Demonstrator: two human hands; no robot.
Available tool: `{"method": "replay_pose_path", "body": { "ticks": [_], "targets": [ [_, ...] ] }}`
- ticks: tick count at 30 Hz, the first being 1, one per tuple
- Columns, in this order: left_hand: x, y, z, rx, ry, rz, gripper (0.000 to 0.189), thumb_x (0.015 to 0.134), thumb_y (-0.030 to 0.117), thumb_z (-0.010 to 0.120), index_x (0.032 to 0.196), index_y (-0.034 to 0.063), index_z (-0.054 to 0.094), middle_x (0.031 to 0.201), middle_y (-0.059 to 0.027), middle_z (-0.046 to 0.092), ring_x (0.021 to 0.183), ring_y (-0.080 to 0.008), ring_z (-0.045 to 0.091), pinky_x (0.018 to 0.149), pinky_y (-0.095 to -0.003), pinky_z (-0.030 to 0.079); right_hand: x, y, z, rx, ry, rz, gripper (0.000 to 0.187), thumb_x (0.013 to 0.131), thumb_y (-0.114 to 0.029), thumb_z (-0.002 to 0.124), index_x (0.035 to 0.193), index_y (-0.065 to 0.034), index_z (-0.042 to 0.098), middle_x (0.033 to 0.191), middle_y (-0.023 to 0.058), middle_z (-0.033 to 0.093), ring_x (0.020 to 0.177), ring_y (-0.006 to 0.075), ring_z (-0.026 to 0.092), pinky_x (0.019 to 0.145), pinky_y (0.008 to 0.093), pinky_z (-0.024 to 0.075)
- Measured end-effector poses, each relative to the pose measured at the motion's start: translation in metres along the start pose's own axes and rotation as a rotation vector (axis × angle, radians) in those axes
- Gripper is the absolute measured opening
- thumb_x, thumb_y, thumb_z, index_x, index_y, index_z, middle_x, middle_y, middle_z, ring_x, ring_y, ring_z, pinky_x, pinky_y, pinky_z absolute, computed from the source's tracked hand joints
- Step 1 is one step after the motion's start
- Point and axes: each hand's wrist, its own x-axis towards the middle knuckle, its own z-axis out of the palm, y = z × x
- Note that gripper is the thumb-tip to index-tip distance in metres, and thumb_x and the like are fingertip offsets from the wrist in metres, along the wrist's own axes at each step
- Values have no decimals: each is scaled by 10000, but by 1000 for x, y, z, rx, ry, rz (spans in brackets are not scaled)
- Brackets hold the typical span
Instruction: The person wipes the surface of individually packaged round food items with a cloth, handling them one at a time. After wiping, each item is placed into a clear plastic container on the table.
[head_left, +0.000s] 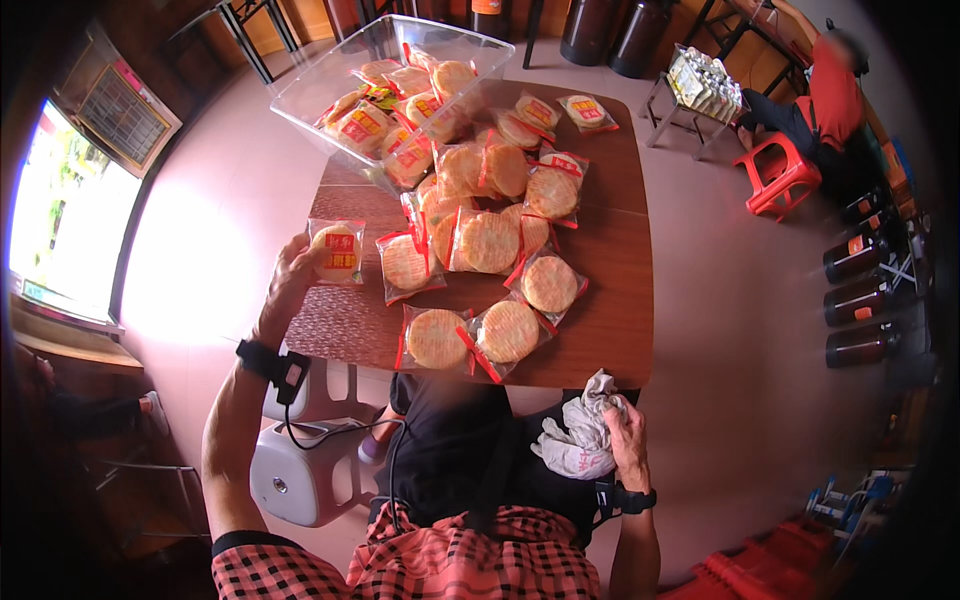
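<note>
My left hand (293, 274) grips the edge of a packaged round cracker (337, 253) at the left side of the wooden table (615, 300); the printed side of its clear, red-edged wrapper faces up. Over my lap, my right hand (628, 439) is closed on a crumpled white cloth (581, 442) with red marks. Several more wrapped crackers (487, 241) lie heaped along the table's middle. Closest to me are two wrapped crackers side by side, one on the left (437, 339) and one on the right (508, 331). A clear plastic bin (300, 112) with more packets inside stands tilted at the far end.
Grey plastic stools (289, 476) stand left of my legs, and a cable hangs from my left wrist. At the far right a person (832, 90) sits near a red plastic stool (780, 176) and a small stand of packages (705, 86). Dark jars (859, 300) line the right side.
</note>
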Motion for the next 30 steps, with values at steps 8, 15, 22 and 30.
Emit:
{"method": "replay_pose_path", "body": {
  "ticks": [8,15,22,30],
  "targets": [
    [-64,12,71,-359,-101,-81,400,950,181,537,1285,-30,483,1167,-159,605,1057,-264,635,908,-404,546,-13,-8,15,195,99,-32,297,951,-283,620,1018,5,651,881,5,654,827,81,568,761,259,474],
    [-107,25,168,-629,-286,-301,536,914,104,493,1420,6,346,1283,-177,548,1183,-347,572,978,-528,497,-19,-87,27,70,172,-224,362,947,-323,632,1056,22,642,888,50,665,818,101,585,738,272,486],
    [-134,28,233,-362,-624,-258,507,962,166,526,1424,13,382,1316,-105,542,1180,-208,546,1001,-351,453,3,-143,44,-230,17,-692,336,859,-140,674,1159,-3,609,977,156,606,820,303,645,710,378,520],
    [-139,14,231,-238,-738,-164,771,919,422,633,1460,-17,302,1406,-144,452,1280,-250,483,1069,-388,406,-5,-101,41,-375,45,-507,224,843,-75,655,1064,-61,617,957,140,576,837,334,640,710,402,531]
  ]
}}
